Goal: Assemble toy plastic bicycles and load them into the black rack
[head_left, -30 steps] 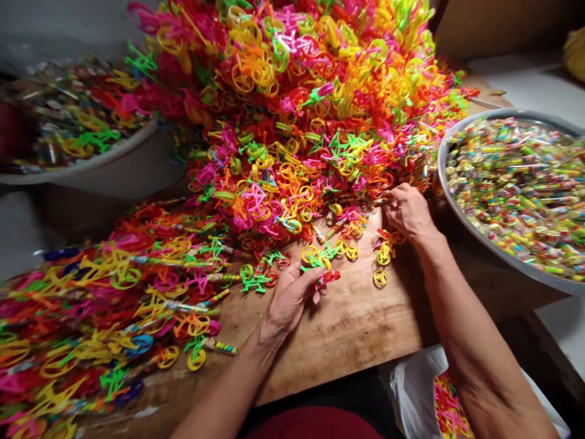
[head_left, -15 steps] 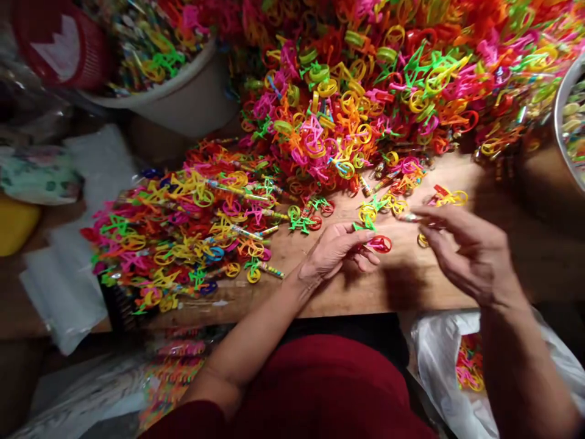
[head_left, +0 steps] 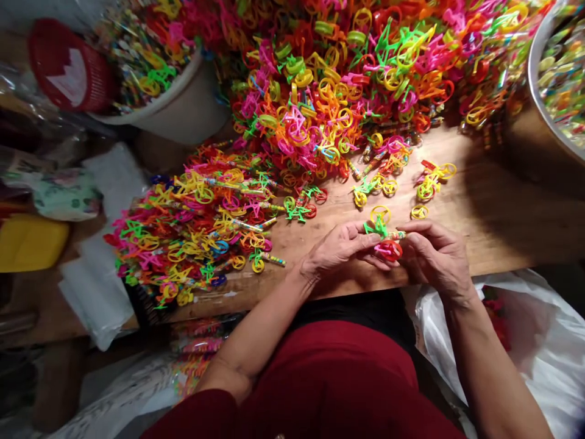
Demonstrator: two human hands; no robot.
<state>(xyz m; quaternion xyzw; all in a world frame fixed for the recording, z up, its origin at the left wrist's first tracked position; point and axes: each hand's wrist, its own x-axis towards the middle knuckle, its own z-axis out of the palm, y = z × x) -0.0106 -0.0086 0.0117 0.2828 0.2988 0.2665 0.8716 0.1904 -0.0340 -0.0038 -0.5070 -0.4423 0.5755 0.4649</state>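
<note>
No text, label, brand, number or sign is readable on anything here.

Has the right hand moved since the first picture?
Yes: the right hand has moved away from the big pile of plastic pieces toward the near edge of the table, and is now beside the left hand.

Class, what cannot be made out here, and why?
Head view:
- Grey metal basin: far side cut off by right edge.
- Multicoloured plastic heap: top cut off by top edge.
- Thin multicoloured held tube: markings too small.
- White plastic bag: contents mostly hidden by its folds and the right forearm.
</note>
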